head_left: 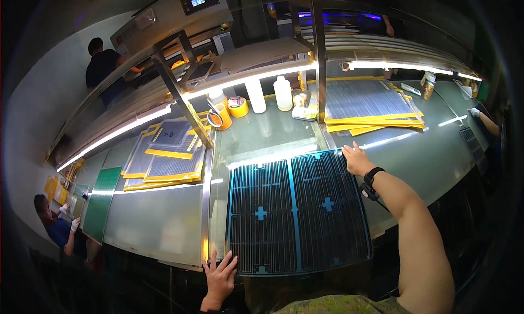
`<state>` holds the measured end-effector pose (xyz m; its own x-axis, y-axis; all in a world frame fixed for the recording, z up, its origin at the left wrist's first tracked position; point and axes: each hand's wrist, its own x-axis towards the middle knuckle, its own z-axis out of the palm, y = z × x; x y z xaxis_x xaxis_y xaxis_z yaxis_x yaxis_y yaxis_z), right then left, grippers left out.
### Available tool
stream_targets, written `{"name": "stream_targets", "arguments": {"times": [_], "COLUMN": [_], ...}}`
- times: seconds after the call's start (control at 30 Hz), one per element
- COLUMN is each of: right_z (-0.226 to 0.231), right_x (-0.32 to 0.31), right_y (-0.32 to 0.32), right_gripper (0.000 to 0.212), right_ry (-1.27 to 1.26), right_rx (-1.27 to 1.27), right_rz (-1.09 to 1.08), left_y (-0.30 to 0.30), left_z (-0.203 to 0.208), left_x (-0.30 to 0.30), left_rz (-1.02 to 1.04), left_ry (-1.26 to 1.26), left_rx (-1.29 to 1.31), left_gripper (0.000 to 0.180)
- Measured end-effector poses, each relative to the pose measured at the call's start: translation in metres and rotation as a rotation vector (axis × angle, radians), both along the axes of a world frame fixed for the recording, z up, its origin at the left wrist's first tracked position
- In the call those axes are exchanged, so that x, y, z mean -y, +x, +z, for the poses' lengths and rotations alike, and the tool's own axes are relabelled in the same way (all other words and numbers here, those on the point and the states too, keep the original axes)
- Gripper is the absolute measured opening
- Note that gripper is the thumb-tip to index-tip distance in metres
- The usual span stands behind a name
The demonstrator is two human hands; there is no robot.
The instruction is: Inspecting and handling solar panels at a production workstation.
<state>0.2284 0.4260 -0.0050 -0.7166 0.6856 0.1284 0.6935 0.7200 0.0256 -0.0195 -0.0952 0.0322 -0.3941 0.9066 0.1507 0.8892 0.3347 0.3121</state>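
Note:
A large dark panel [311,226] lies in front of me, patterned with fine parallel lines, pale blue crosses and a blue strip down its middle. Its near edge reaches the front of the glass-topped table [262,128]. My left hand [219,277] is at the panel's near left corner, fingers spread and fingertips touching the edge. At the far right corner, my right hand [357,159] rests against the edge with its fingers apart. A black band with a small device is on my right wrist. Neither hand is closed around anything.
Yellow-edged sheets lie stacked at the left [169,155] and right [371,104]. Tape rolls [221,117] and a white bottle [283,93] stand at the back, below a lit shelf [251,76]. A metal post [321,57] rises there. Co-workers are at left, one holding a green panel [103,199].

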Motion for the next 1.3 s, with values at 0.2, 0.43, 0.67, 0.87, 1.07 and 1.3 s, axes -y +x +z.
{"name": "stream_targets", "arguments": {"times": [0.2, 0.43, 0.67, 0.87, 1.07, 1.3], "right_z": [-0.022, -0.021, -0.025, -0.015, 0.009, 0.046], "right_x": [-0.008, -0.004, -0.002, 0.001, 0.108, 0.312], "right_y": [-0.026, -0.012, -0.013, 0.001, 0.052, 0.159], "right_gripper": [0.041, 0.042, 0.041, 0.041, 0.048, 0.041], "right_ry": [0.196, 0.245, 0.248, 0.238, 0.121, -0.126], "right_rx": [-0.018, -0.074, -0.066, -0.092, -0.115, -0.170], "right_rz": [0.061, 0.078, 0.082, 0.029, 0.142, 0.072], "left_y": [-0.052, -0.145, -0.161, -0.147, -0.153, -0.144], "left_z": [0.010, -0.034, -0.037, -0.038, -0.036, -0.027], "left_x": [-0.049, -0.234, -0.274, -0.284, -0.275, -0.261], "left_rz": [-0.169, -0.062, 0.081, 0.129, 0.162, 0.216], "left_ry": [-0.084, -0.077, -0.087, -0.144, -0.197, -0.229], "left_rx": [-0.069, -0.201, -0.216, -0.076, -0.109, -0.128], "left_gripper": [0.049, 0.063, 0.068, 0.073, 0.073, 0.082]}}
